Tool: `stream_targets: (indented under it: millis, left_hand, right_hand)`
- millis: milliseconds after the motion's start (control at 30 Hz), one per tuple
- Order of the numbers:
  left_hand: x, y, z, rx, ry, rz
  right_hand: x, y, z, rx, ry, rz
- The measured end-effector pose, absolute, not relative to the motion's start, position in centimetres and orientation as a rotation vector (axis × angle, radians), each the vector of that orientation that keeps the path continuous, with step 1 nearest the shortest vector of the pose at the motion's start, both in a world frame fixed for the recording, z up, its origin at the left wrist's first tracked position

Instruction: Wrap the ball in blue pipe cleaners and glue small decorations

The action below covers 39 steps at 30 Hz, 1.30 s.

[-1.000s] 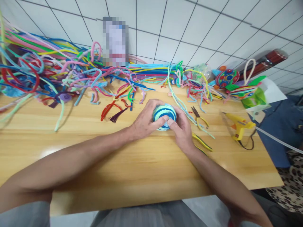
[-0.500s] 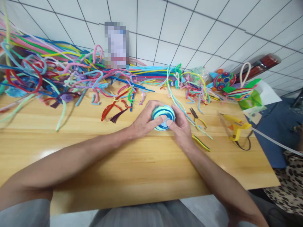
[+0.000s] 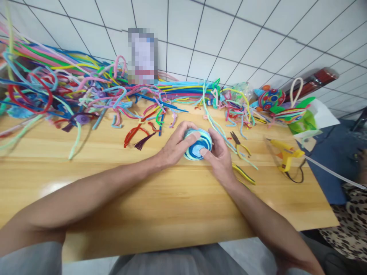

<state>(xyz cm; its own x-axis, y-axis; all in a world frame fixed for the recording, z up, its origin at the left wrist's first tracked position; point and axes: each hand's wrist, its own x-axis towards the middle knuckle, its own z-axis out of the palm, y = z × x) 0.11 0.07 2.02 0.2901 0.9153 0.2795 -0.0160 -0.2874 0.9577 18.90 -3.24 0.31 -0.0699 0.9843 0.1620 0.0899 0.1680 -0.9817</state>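
The left hand (image 3: 177, 148) is closed around the left side of a round coil (image 3: 197, 144) of blue, pale green and light-blue fuzzy strands, its thumb lying across the upper face. The right hand (image 3: 220, 157) grips the other side, thumb pressed near the light-blue centre. The coil is between the hands, over the middle of the wooden table (image 3: 160, 214); whether it touches the wood is hidden.

Just beyond the right hand, long pale green and blue strands (image 3: 215, 126) run down the table, their lower ends beside small pliers (image 3: 236, 140) with yellow handles. A yellow-handled tool (image 3: 244, 174) lies nearer the right wrist, which covers part of it. Farther right is a yellow glue gun (image 3: 286, 154) near the table's edge.

On the far left of the hands lie a dark purple tassel (image 3: 142, 143) and a red looped piece (image 3: 132, 134). Behind them, a tangled heap of coloured stems (image 3: 86, 86) crowds the back left, and a straight bundle (image 3: 183, 91) extends along the wall (image 3: 229, 42). Two colourful ornaments (image 3: 271, 100) sit at the back right.
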Motion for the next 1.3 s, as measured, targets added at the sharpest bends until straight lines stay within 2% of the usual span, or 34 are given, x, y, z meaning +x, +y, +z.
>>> stream_targets:
  millis: [400,767,1300]
  left_hand:
    - [0.46,0.32,1.84,1.581,0.867,1.201]
    - [-0.53,-0.12,1.50,1.531,0.744,1.106]
    - [0.22,-0.29,1.37,1.664,0.882,1.167]
  right_hand:
    - [18.96,-3.71,-0.32,-1.141,-1.513,0.979]
    - [19.26,-3.61,0.28,-1.139,-1.446,1.055]
    - [19.80,-3.50,0.22,-1.150,-1.508,1.035]
